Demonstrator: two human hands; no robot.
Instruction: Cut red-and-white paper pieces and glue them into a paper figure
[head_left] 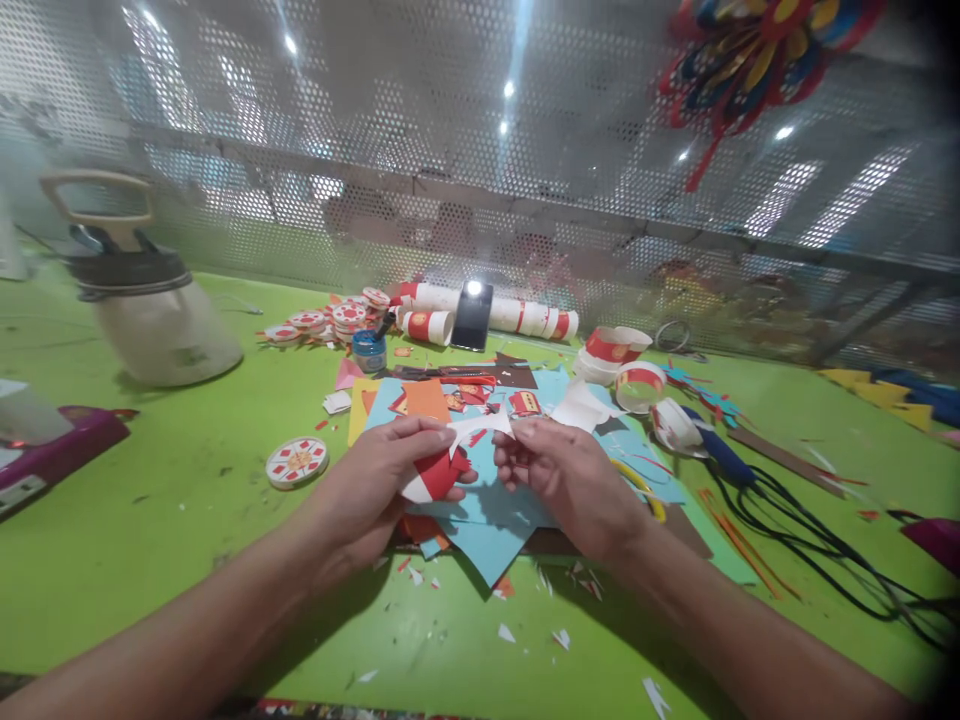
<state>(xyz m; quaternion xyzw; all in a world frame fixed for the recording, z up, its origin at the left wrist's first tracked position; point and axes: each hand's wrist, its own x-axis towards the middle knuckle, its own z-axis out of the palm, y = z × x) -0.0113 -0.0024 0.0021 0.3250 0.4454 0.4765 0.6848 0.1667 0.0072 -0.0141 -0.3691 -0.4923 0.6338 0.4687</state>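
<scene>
Between my two hands stretches a small white paper piece (480, 425), pinched at both ends. My left hand (397, 460) grips its left end with thumb and finger, and a red and white paper piece (436, 478) also lies in that hand under the fingers. The other end sits between the thumb and fingers of my right hand (562, 475). Below them are blue paper sheets (491, 550) with an orange sheet (426, 400) and small red cut pieces (525, 402) on top. Yellow-handled scissors (641, 488) lie partly hidden beside my right hand.
A round decorated disc (298, 462) lies at left, near a large pump bottle (150, 300). Behind the paper stand a blue jar (369, 350), a phone (472, 315) and paper cups (611, 350). A blue-handled tool (716, 450) trails black cable at right. Scraps litter the green table (247, 620).
</scene>
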